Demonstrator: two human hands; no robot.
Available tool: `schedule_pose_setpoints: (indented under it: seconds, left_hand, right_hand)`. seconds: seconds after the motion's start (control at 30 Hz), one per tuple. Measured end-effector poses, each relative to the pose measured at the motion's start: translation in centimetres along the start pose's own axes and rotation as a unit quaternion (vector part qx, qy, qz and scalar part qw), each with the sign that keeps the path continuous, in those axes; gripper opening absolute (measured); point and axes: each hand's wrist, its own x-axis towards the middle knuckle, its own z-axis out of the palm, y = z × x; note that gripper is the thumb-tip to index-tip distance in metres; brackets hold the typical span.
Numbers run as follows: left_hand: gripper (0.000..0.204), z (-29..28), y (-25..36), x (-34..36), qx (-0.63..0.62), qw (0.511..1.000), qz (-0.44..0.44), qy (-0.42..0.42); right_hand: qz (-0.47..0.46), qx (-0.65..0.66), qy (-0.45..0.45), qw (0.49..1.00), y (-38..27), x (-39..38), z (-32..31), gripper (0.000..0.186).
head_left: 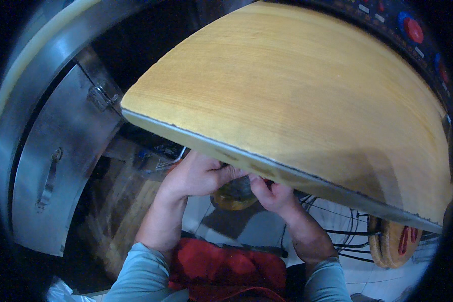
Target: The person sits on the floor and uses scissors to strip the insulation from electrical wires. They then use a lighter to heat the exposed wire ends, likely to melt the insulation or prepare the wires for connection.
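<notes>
My left hand (202,173) is closed at the front edge of a tabletop (266,90), its thumb stretched toward the other hand. My right hand (272,195) meets it there, fingers curled in a pinch. The table edge hides part of the fingers on both hands, and what they hold, if anything, cannot be made out. Just below and behind the hands shows a rounded, see-through item with a yellow-brown base (235,201); its kind is unclear, and I cannot tell whether the hands touch it.
The pale wooden tabletop spreads ahead of me. To the left stands a metal cabinet door (67,151) with a handle and a latch. A red button (413,30) sits on a dark panel at the far right. Brown round cushions (395,244) and a wire rack (347,239) are lower right.
</notes>
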Motion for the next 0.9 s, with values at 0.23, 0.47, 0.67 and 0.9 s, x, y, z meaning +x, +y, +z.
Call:
schedule_pose_setpoints:
  seconds: [0.23, 0.47, 0.67, 0.9]
  left_hand:
    - [0.025, 0.0, -0.4, -0.5, 0.035, 0.999, 0.01, -0.005]
    - [0.025, -0.1, -0.2, -0.8, 0.025, 1.0, 0.009, -0.003]
    - [0.025, 0.0, -0.5, -1.2, 0.026, 0.999, 0.018, -0.004]
    - [0.024, -0.3, -0.3, -1.6, 0.02, 1.0, 0.019, -0.008]
  right_hand:
    - [0.044, 0.021, -0.035, 0.998, 0.3, -0.5, 0.2, 0.026]
    - [0.001, -0.004, -0.022, 1.0, -0.1, -0.5, 0.8, 0.029]
    - [0.01, -0.017, -0.026, 0.999, -0.3, -0.8, 1.0, 0.031]
    - [0.02, -0.02, -0.041, 0.999, -0.1, -1.1, 1.0, 0.03]
